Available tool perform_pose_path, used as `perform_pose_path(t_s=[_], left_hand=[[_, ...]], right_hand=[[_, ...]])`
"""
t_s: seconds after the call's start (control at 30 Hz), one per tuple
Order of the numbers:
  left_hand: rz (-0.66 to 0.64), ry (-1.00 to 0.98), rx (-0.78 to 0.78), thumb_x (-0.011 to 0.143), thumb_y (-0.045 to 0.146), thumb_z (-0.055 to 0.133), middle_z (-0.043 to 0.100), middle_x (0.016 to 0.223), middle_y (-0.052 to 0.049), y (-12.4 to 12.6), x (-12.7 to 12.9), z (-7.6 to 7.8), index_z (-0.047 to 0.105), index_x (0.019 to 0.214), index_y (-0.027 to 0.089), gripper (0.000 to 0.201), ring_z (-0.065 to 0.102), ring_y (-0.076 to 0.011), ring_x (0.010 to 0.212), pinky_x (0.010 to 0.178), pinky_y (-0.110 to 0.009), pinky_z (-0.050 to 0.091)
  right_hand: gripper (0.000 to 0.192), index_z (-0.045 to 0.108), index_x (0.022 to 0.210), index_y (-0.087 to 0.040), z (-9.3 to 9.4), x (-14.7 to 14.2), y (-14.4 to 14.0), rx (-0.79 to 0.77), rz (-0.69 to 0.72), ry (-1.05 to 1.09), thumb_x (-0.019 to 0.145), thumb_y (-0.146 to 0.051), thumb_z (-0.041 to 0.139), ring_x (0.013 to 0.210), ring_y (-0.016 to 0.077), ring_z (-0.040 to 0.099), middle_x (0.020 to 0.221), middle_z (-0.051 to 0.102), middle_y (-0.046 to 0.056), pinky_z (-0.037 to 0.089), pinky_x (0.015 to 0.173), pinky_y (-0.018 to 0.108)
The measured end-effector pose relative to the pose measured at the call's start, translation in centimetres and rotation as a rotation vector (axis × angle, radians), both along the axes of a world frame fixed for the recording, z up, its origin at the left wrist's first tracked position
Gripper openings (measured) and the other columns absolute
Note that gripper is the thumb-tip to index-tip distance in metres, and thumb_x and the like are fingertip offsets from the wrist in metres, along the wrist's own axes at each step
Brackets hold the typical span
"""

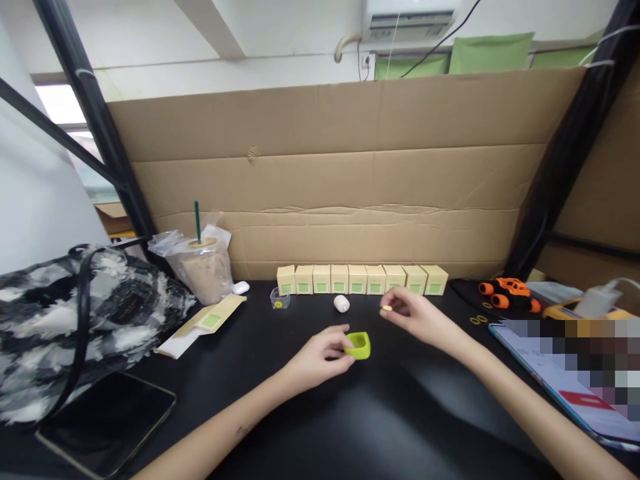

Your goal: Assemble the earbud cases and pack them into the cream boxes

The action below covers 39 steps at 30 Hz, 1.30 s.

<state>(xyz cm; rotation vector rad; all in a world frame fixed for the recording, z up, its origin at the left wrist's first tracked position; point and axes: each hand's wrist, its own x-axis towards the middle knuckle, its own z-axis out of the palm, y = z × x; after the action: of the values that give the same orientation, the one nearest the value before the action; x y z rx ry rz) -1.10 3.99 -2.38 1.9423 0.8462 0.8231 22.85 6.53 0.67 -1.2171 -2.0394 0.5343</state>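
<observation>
A dark tablet (107, 427) lies flat on the black desk (320, 427), closest of all, left of the left forearm. The left hand (320, 357) rests on the desk, fingers closed around a small lime-green silicone case (360, 345). Just right of it and slightly farther, the right hand (415, 313) hovers, thumb and forefinger pinched on a tiny yellow piece (387, 308). Beyond both hands sit a white earbud case (341, 303), a small clear cup (279, 299) and a row of pale yellow boxes (360, 279) against the cardboard wall (350, 187).
</observation>
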Motion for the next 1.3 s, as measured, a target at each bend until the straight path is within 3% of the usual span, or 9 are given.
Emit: perform_pose_path(t_s=[0.13,0.27,0.37,0.6,0.73,0.87,1.03,1.3], left_hand=[[0.0,-0.193,-0.229,0.071,0.036,0.07,0.062,0.085,-0.003,-0.6,-1.0,-0.6,0.052,0.085,0.019,0.029,0.065,-0.0175,0.076,0.069,-0.03,0.052],[0.05,-0.338,-0.363,0.06,0.026,0.081,0.059,0.11,-0.005,-1.0,-0.4,-0.5,0.048,0.109,0.024,0.059,0.065,-0.0174,0.088,0.082,-0.035,0.05],[0.061,-0.353,-0.446,0.058,0.02,0.082,0.063,0.108,-0.008,-1.3,-0.1,-0.5,0.056,0.109,0.02,0.057,0.065,-0.0199,0.092,0.088,-0.036,0.047],[0.015,-0.389,-0.525,0.057,0.016,0.082,0.07,0.08,-0.001,-1.6,0.1,-0.7,0.058,0.112,0.019,0.06,0.067,-0.0168,0.075,0.078,-0.033,0.05],[0.016,-0.414,-0.539,0.058,0.017,0.083,0.068,0.082,0.0,-1.8,0.3,-0.5,0.057,0.115,0.019,0.062,0.066,-0.0158,0.078,0.08,-0.032,0.049],[0.054,-0.428,-0.565,0.063,0.024,0.081,0.068,0.08,0.0,-1.9,0.3,-0.3,0.047,0.127,0.019,0.073,0.067,-0.0163,0.074,0.075,-0.034,0.051],[0.102,-0.428,-0.614,0.057,0.024,0.084,0.07,0.083,-0.005,-1.7,0.0,-0.2,0.058,0.109,0.013,0.058,0.067,-0.0183,0.076,0.077,-0.036,0.052],[0.106,-0.442,-0.648,0.062,0.023,0.081,0.069,0.087,-0.004,-2.0,-0.2,0.2,0.06,0.114,0.016,0.057,0.066,-0.0184,0.084,0.082,-0.036,0.051]], right_hand=[[0.009,0.053,0.086,-0.021,-0.4,-3.4,-2.6,0.035,0.101,0.195,0.087,-0.028,0.058,0.072,0.0137,0.061,0.081,0.06,0.0,0.052,0.069,0.029],[0.012,0.049,0.084,-0.022,-0.9,-4.8,-4.2,0.01,0.154,0.307,0.088,-0.031,0.054,0.075,0.0143,0.064,0.082,0.06,0.0,0.055,0.069,0.028],[0.011,0.05,0.084,-0.022,-1.0,-4.9,-4.4,0.021,0.161,0.329,0.088,-0.031,0.054,0.08,0.0163,0.065,0.083,0.062,0.001,0.055,0.072,0.03],[0.006,0.059,0.08,-0.022,-0.9,-4.7,-4.5,0.131,0.109,0.149,0.084,-0.026,0.059,0.077,0.0185,0.061,0.079,0.064,0.001,0.049,0.073,0.032],[0.005,0.062,0.082,-0.023,-1.0,-4.9,-4.9,0.193,0.102,-0.008,0.084,-0.021,0.058,0.071,0.0182,0.06,0.074,0.066,0.0,0.043,0.071,0.033],[0.009,0.062,0.079,-0.023,-0.9,-5.2,-5.2,0.25,0.115,-0.134,0.084,-0.018,0.057,0.069,0.018,0.059,0.072,0.067,0.0,0.041,0.07,0.033],[0.012,0.059,0.078,-0.022,-1.3,-5.5,-5.3,0.299,0.111,-0.238,0.085,-0.014,0.054,0.068,0.0184,0.057,0.075,0.067,0.001,0.04,0.069,0.033],[0.014,0.054,0.078,-0.022,-2.2,-5.8,-5.4,0.363,0.082,-0.238,0.086,-0.011,0.052,0.069,0.0162,0.058,0.073,0.063,0.0,0.039,0.069,0.03]])
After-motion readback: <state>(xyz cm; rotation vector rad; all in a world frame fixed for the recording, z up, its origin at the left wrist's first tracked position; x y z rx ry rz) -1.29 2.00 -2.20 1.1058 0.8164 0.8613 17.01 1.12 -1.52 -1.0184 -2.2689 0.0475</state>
